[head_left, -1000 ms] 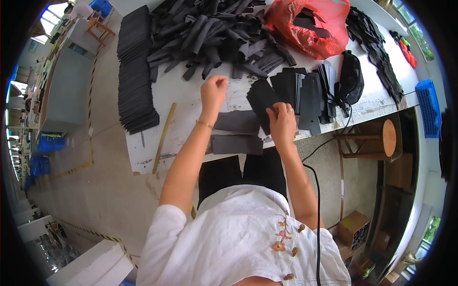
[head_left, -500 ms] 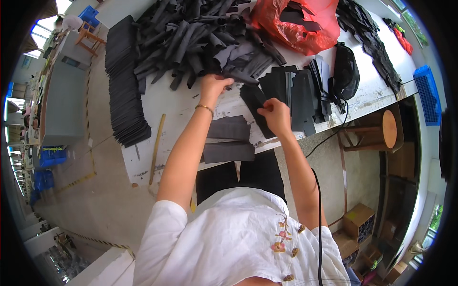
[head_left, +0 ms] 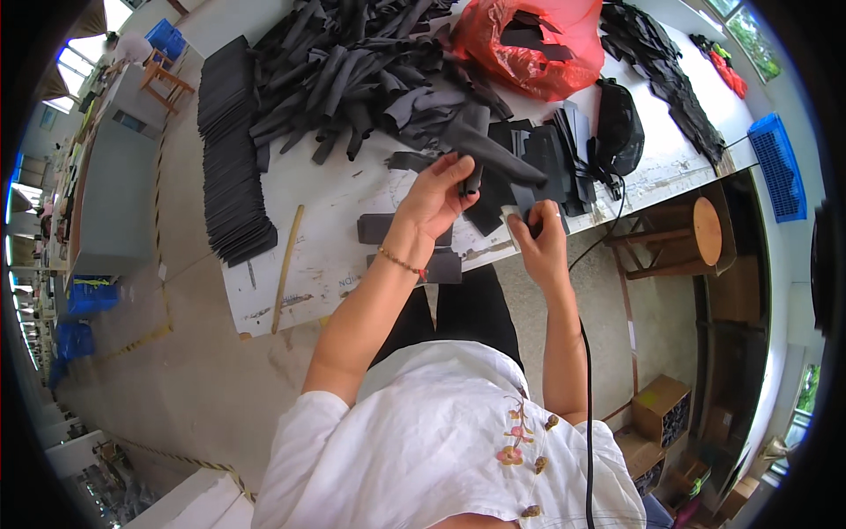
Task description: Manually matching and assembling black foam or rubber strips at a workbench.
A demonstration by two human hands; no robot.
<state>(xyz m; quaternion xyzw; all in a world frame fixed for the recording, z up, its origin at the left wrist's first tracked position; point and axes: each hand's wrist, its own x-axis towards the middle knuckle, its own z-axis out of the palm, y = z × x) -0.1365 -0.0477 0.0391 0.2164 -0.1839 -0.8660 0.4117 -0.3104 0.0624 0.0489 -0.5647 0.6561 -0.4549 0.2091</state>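
Over the front of the table, my left hand (head_left: 430, 198) is closed on curled dark grey fabric strips (head_left: 498, 157), whose far ends stick out to the right. My right hand (head_left: 546, 247) pinches a flat dark strip (head_left: 522, 196) by its near end; a small white patch shows by its thumb. Flat black pieces (head_left: 551, 159) lie fanned out just beyond the right hand. Two grey rectangular pieces rest near the front edge, one (head_left: 374, 228) left of my left wrist and another (head_left: 445, 266) below it, both partly covered by the forearm.
Behind the hands spreads a large heap of curled strips (head_left: 344, 79), beside a long neat stack of black pieces (head_left: 233, 167). A red plastic bag (head_left: 573, 75), a black mesh pouch (head_left: 619, 128) and a yellowish stick (head_left: 288, 264) lie on the table. A wooden stool (head_left: 708, 231) stands right.
My left hand has come away from the heap's edge, rightward and nearer, with curled strips in it. The right hand has shifted right and now has a flat strip pinched.
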